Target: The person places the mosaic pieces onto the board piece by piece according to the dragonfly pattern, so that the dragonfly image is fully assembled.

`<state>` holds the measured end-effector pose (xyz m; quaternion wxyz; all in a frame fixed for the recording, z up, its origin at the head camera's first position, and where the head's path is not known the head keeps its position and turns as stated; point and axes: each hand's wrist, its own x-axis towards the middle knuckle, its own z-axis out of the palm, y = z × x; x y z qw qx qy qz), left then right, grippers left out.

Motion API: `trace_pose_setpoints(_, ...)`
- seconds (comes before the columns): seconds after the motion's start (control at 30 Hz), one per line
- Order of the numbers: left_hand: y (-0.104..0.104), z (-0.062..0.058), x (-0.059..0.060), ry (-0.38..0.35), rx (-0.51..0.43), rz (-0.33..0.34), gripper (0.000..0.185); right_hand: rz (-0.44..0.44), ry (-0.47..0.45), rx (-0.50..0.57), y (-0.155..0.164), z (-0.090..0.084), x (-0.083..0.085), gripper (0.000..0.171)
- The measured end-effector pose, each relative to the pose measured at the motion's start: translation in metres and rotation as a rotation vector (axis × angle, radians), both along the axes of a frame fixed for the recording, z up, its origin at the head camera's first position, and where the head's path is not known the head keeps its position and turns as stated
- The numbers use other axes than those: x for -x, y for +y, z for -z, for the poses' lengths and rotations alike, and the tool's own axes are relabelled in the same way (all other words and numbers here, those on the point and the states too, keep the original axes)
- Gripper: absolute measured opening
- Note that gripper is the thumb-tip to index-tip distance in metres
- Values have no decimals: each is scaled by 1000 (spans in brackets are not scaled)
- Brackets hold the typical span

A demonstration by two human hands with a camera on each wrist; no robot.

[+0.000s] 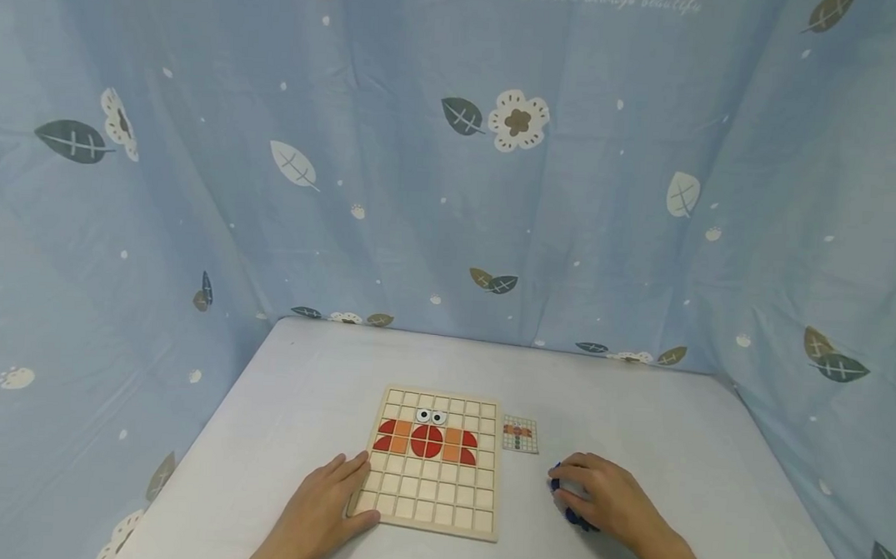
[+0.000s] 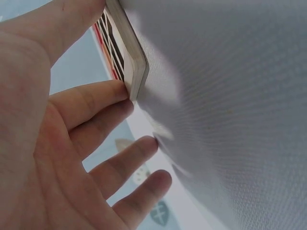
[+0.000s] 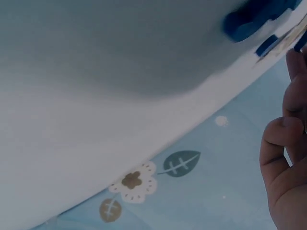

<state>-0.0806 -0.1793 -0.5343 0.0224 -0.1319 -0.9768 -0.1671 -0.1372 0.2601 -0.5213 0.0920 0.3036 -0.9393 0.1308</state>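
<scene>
While our left hand (image 1: 325,512) lies flat against the near left corner of the wooden grid board (image 1: 432,462), its fingers are straight and its grip wide, holding nothing; the left wrist view shows the fingertips (image 2: 117,93) touching the board's edge (image 2: 136,67). On the board's upper rows we see a red and orange crab figure (image 1: 426,439) with two round eyes. The board lies on the white counter (image 1: 301,381), near its front middle. Just beside the board's upper right corner lies a small pattern card (image 1: 520,433). Our right hand (image 1: 611,503), right of the board and apart from it, rests with curled fingers over dark blue pieces (image 1: 574,517); whether its grip actually closes on them we cannot tell. Behind the counter hangs a blue curtain (image 1: 453,163) printed with leaves and flowers.
</scene>
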Motion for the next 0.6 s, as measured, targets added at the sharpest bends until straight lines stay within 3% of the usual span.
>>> trace_pose_setpoints(0.2, 0, -1, 0, 8, 2, 1, 77, -58, 89, 88, -15, -2, 1, 27)
trace_pose_setpoints(0.6, 2, -4, -2, -4, 7, 0, 77, -137, 134, 166, -63, -12, 8, 25)
